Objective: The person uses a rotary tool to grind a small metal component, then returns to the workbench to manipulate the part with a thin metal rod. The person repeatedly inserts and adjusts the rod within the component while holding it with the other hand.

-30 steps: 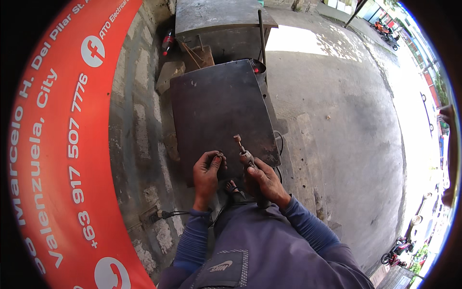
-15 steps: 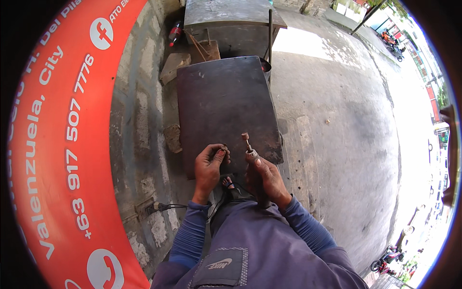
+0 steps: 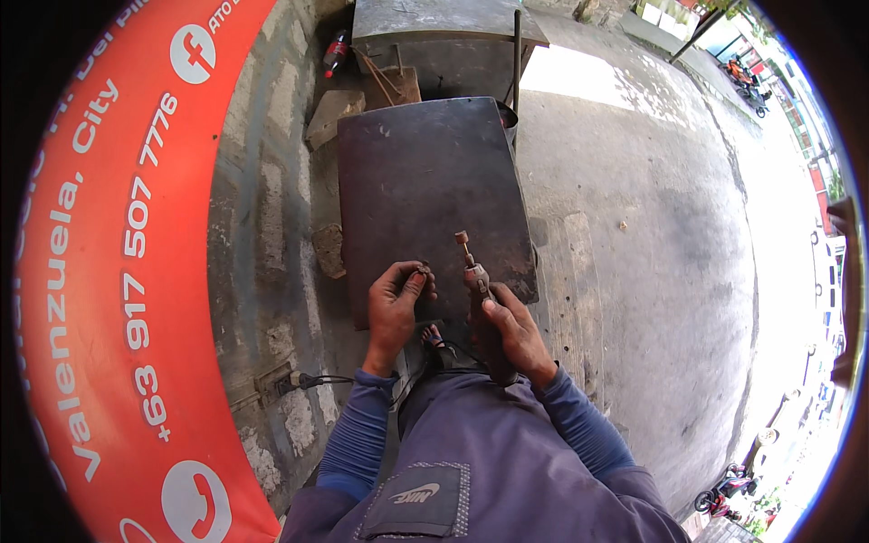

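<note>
My right hand (image 3: 518, 333) is wrapped round the dark body of a die grinder (image 3: 489, 339), its metal collar and thin shaft pointing away from me. A small brownish cylindrical grinding tip (image 3: 462, 237) sits at the shaft's end. To its left, my left hand (image 3: 396, 297) pinches a small metal piece (image 3: 423, 269) between thumb and fingers; its exact shape is too small to tell. The tip and the piece are apart. Both hands are over the near part of a dark metal-topped table (image 3: 425, 172).
Behind the table stands a larger grey workbench (image 3: 444, 23). Concrete blocks (image 3: 333, 118) and a red-labelled bottle (image 3: 336, 54) lie at the far left. A plugged-in cord (image 3: 312, 380) runs from the left towards me. A red banner (image 3: 100, 271) hangs along the left side.
The grinder has turned slightly in my right hand, showing more of its body, and its tip has moved a little farther away. My left hand still pinches the small piece, raised slightly.
</note>
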Tool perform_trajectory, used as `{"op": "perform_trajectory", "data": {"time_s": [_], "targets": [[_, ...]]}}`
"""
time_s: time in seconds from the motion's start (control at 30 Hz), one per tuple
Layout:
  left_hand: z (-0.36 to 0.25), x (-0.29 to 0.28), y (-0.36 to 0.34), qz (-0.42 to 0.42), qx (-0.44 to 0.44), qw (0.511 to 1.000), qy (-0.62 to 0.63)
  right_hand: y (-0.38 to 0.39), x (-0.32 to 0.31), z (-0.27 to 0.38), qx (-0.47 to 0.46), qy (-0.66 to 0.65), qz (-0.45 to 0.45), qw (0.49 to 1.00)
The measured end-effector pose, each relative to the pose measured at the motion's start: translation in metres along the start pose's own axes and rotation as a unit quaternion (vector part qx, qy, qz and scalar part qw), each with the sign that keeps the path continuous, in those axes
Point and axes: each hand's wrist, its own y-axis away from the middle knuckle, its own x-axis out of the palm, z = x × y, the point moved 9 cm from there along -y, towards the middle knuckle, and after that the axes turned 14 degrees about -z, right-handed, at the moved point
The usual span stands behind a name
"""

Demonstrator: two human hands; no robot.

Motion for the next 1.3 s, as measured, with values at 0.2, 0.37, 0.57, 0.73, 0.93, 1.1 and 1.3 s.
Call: {"op": "perform_trajectory", "data": {"time_s": [0.2, 0.37, 0.57, 0.73, 0.93, 1.1, 1.3], "targets": [[-0.002, 0.0, 0.002, -0.007, -0.002, 1.0, 0.0, -0.004, -0.002, -0.006, 0.025, 0.007, -0.015, 1.0], [-0.01, -0.003, 0.0, -0.018, 0.024, 0.999, -0.016, 0.002, -0.001, 0.027, -0.109, 0.158, -0.009, 0.981], [-0.021, -0.011, -0.011, -0.001, 0.056, 0.997, -0.057, 0.016, 0.006, 0.038, -0.126, 0.273, 0.042, 0.953], [-0.017, -0.009, -0.012, 0.023, 0.057, 0.995, -0.072, 0.016, 0.013, 0.034, -0.14, 0.277, 0.05, 0.949], [-0.015, -0.01, -0.013, 0.028, 0.057, 0.995, -0.078, 0.013, 0.016, 0.029, -0.128, 0.286, 0.056, 0.948], [-0.013, -0.011, -0.013, 0.021, 0.048, 0.994, -0.092, 0.012, 0.018, 0.032, -0.134, 0.283, 0.046, 0.949], [-0.014, -0.01, -0.015, 0.025, 0.067, 0.993, -0.089, 0.014, 0.018, 0.03, -0.131, 0.28, 0.04, 0.95]]}}
